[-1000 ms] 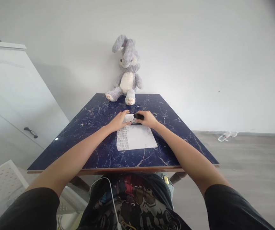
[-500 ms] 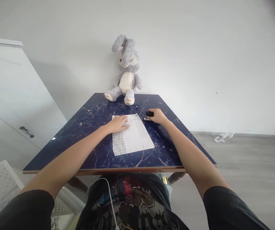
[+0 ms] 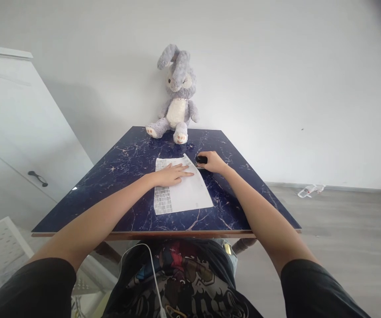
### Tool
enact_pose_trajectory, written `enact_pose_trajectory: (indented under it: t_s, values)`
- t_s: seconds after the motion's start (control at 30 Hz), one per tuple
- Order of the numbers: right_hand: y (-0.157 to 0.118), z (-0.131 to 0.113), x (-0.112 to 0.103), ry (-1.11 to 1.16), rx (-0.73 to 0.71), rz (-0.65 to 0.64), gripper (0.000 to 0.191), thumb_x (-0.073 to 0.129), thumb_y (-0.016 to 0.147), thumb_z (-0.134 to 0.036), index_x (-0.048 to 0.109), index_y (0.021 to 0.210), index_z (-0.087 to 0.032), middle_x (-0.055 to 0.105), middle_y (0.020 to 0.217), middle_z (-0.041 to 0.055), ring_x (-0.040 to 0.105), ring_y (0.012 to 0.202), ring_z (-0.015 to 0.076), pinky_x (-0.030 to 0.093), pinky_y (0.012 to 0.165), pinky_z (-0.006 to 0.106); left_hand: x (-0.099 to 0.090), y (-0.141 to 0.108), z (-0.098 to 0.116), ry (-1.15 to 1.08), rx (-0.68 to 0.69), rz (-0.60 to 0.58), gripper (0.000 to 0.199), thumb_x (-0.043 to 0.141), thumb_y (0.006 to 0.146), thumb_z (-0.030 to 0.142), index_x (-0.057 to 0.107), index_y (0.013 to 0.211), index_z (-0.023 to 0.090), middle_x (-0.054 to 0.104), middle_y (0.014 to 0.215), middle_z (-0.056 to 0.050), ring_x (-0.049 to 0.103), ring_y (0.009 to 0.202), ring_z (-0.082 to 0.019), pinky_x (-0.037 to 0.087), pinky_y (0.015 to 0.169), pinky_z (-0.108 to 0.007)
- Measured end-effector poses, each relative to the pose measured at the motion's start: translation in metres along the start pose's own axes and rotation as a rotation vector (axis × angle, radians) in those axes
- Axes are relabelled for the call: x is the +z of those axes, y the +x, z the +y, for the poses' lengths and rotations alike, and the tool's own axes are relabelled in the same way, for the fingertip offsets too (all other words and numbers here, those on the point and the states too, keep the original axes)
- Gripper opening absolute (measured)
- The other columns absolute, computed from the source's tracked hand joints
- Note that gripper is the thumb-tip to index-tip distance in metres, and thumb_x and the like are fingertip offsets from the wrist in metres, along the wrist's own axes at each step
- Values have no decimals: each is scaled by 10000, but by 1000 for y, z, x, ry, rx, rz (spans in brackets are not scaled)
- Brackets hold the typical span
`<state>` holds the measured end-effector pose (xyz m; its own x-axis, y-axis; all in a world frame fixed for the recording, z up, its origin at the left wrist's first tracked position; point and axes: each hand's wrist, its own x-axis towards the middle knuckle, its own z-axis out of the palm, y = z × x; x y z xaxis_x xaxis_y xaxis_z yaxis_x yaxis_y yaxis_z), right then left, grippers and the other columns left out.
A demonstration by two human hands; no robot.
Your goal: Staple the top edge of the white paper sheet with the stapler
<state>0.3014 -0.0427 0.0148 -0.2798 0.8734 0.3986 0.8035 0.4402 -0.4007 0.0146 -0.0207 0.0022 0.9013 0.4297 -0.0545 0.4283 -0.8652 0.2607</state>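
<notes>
White paper sheets (image 3: 190,192) with a printed pattern down the left side lie on the blue marbled table (image 3: 111,205). My left hand (image 3: 173,175) rests flat on the upper part of the paper, fingers spread toward the right. Beside the paper's upper right edge, my right hand (image 3: 211,162) is closed around a small black stapler (image 3: 201,159). The stapler's front is at the paper's edge; whether the paper sits between its jaws is too small to tell.
A grey plush rabbit (image 3: 177,110) sits at the table's back edge against the wall. A white cabinet (image 3: 21,123) stands at the left, a white perforated chair (image 3: 1,247) below it. Clear plastic packaging (image 3: 310,190) lies on the floor at the right.
My left hand has slid to the right across the paper, its fingers more spread. My right hand has moved slightly left with the stapler, up to the paper's edge.
</notes>
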Motion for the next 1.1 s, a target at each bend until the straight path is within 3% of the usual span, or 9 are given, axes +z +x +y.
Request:
enact_pose_trajectory:
  t_s: [0.1,0.27,0.4,0.57,0.67,0.8,0.87,0.97,1.1]
  values:
    - [-1,1,-4,13,9,-24,303,810,744,-229,803,1041,-175,806,986,69,740,921,266,543,907,365,-3,-4,5,42,-4,8,587,481,1020,295,470,1582,463,324,1735,-9,292,1593,-376,154,1257,-699]
    - [-1,-5,-4,51,0,-40,300,804,741,-243,802,1032,-173,805,982,59,732,902,251,540,906,359,-2,-2,15,65,28,132,537,507,1020,329,538,1552,401,498,1606,-101,478,1460,-378,249,1236,-650]
    - [0,-8,-4,54,-17,-50,319,810,736,-257,798,1047,-181,805,987,56,729,903,249,534,890,351,3,4,16,45,16,121,571,506,1017,315,498,1578,422,302,1739,-58,273,1592,-399,190,1258,-677]
    - [-1,-11,-6,47,-35,-71,277,806,744,-277,795,1008,-195,795,930,35,716,853,237,515,832,330,4,10,16,20,-12,3,634,424,1054,344,304,1669,443,47,1794,-4,36,1651,-367,93,1271,-702]
    - [-1,-14,-4,51,-33,-56,286,813,754,-338,794,995,-186,786,910,34,706,835,231,504,818,324,4,9,18,23,-23,-37,626,382,1073,356,265,1682,439,3,1791,-2,1,1653,-349,58,1274,-698]
    - [-1,-19,2,72,-45,-37,388,710,888,-566,787,952,-192,784,890,40,693,820,215,490,784,305,5,4,20,-12,0,-54,618,383,1080,385,245,1676,477,22,1791,18,-8,1652,-349,39,1270,-712]
    - [0,-23,5,53,38,-19,538,542,988,-661,766,845,-193,755,786,46,675,753,209,473,726,298,6,2,21,-20,17,-53,623,405,1075,401,251,1673,480,40,1792,22,-7,1652,-345,46,1278,-697]
    - [2,-30,11,-35,250,44,688,358,1063,-670,704,701,-198,709,703,95,679,716,236,453,686,311,6,0,23,-12,20,-53,629,422,1066,395,273,1673,461,41,1793,10,-6,1652,-343,58,1284,-680]
    - [4,-41,18,-142,386,48,677,353,1075,-642,742,753,-192,766,885,187,744,881,309,486,807,347,8,1,27,-3,1,-45,614,422,1068,418,301,1669,448,47,1793,2,6,1651,-355,58,1283,-685]
